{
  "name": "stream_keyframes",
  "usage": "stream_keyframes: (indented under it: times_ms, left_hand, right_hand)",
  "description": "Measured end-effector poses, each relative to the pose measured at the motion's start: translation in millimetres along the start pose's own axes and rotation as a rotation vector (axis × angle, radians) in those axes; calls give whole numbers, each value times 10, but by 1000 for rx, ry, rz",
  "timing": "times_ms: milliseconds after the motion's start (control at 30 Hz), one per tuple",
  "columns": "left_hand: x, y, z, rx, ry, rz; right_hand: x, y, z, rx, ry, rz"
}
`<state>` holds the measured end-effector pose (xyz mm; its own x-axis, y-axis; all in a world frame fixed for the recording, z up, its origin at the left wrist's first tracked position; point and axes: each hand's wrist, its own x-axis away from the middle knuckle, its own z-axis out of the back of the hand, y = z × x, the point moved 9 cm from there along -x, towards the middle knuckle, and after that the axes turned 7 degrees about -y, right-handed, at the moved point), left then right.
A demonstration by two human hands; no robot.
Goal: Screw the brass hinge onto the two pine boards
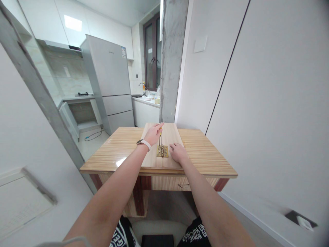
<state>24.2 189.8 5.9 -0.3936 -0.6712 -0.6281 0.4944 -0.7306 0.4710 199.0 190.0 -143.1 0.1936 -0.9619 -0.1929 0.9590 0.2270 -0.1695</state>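
Head view: the left hand (153,134) pinches a screwdriver (161,131), partly hiding its yellow handle, over a brass-coloured hinge (162,151) joining two wooden boards (170,133) on the table (210,151); the right hand (179,153) lies loosely spread. Behind stand a refrigerator (110,65) and concrete pillar (172,61).
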Motion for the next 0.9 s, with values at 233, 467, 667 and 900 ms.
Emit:
stream_keyframes:
  times_ms: [233, 467, 667, 900]
  left_hand:
    - [29, -127, -81, 124, -10, 91]
    - [19, -74, 21, 16, 51, 119]
    - [17, 36, -25, 51, 26, 36]
    - [30, 49, -58, 94, 14, 57]
  right_hand:
    - [4, -18, 6, 1, -16, 6]
    - [8, -12, 22, -8, -15, 2]
    - [14, -13, 16, -8, -13, 0]
    - [20, -20, 34, -2, 6, 5]
